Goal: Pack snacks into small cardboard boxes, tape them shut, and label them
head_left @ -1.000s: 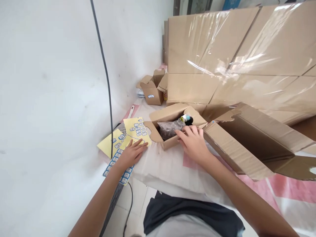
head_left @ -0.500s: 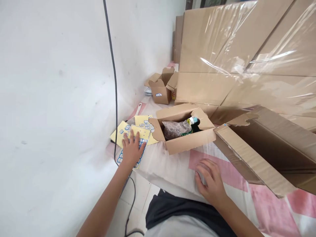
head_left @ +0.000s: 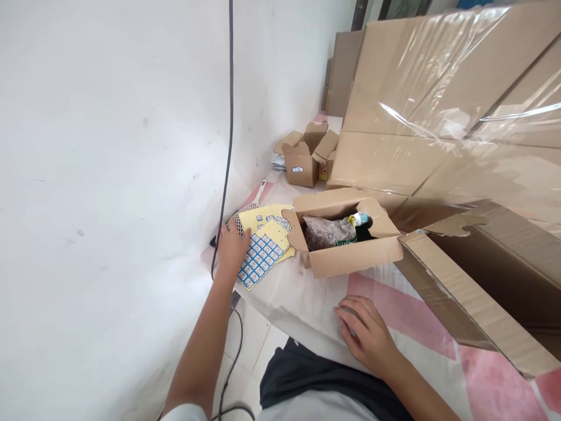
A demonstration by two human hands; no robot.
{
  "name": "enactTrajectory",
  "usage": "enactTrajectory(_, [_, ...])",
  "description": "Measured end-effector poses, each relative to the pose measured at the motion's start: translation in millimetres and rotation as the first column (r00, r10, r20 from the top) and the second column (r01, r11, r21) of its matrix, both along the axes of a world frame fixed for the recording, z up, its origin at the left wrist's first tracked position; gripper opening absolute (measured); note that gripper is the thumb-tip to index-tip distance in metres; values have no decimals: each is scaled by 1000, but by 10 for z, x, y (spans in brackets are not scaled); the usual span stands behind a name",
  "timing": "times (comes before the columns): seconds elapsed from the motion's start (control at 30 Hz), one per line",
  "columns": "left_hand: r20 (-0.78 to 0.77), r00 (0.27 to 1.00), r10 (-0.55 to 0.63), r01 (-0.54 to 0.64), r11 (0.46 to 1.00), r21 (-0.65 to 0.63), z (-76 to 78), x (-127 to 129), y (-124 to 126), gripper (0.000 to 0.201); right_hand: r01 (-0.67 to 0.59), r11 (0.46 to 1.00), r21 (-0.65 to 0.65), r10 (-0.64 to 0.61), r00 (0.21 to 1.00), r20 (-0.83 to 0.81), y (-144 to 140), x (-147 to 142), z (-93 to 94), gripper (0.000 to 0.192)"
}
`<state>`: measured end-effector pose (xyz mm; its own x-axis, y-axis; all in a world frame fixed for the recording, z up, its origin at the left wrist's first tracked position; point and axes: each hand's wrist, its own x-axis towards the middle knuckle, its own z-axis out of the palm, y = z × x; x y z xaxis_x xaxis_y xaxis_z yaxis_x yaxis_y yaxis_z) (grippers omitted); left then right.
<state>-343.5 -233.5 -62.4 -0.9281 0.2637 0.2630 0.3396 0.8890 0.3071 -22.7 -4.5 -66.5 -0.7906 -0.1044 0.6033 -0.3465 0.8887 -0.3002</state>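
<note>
The left hand is at the left side of the yellow sticker sheets, fingers slightly spread; whether they pinch one cannot be told. The sheets lie beside the open box, which holds a plastic bag. The right hand is loosely curled, near the table cover's edge.

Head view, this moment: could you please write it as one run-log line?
left hand: at sticker sheets | right hand: by table edge, nothing visibly held | box: open, bag inside
</note>
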Motion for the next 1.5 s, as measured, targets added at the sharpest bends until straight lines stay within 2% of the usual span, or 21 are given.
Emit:
enactTrajectory(0.07, [33, 999, 16, -16, 1000, -8, -3, -79, -30, 80, 1, 1000, -10, 0, 1000, 9, -3, -8, -3, 29])
enactTrajectory(0.13, [57, 998, -29, 30, 999, -20, -17, -137, 41, 85, 3, 1000, -22, -3, 1000, 19, -4, -15, -10, 29])
enactTrajectory(0.27, [69, 995, -66, 66, 998, 3, -34, -327, 395, 75, 24, 999, -48, -22, 999, 29, 5, -18, -18, 28])
enactTrajectory(0.47, [93, 994, -61, 52, 994, 95, -4, -870, 924, 52, 58, 995, -83, -55, 998, 38, 33, -26, -16, 27])
enactTrajectory(0.57, [91, 991, -99, 87, 988, 128, 6, -1059, 1020, 44, 74, 992, -104, -70, 996, 47, 38, -27, -16, 25])
enactTrajectory(0.7, [89, 985, -151, 138, 982, 132, 52, -1177, 1026, 44, 82, 989, -121, -77, 996, 49, 35, -31, -16, 25])
enactTrajectory(0.83, [105, 989, -104, 90, 987, 130, 102, -1096, 1026, 48, 82, 990, -115, -75, 995, 68, 38, -32, -13, 24])
enactTrajectory(0.97, [180, 984, 2, -22, 993, 112, 63, -762, 995, 52, 100, 985, -142, -86, 992, 97, 60, -19, -6, 24])
enactTrajectory(1.13, [294, 955, -27, -4, 995, 103, 22, -385, 978, 52, 101, 985, -137, -89, 992, 95, 72, -44, -16, 23])
enactTrajectory(1.23, [295, 953, -67, 27, 990, 137, 84, -328, 1044, 72, 100, 987, -129, -87, 991, 101, 74, -58, -37, 21])
enactTrajectory(1.33, [279, 956, -87, 40, 984, 172, 169, -377, 1102, 89, 107, 986, -127, -93, 990, 110, 92, -44, -67, 21])
enactTrajectory(1.4, [303, 945, -121, 62, 978, 199, 215, -454, 1102, 81, 113, 986, -124, -99, 988, 119, 111, -28, -88, 21])
enactTrajectory(1.5, [366, 909, -202, 122, 966, 229, 255, -580, 1047, 52, 122, 984, -127, -106, 986, 131, 135, -12, -114, 22])
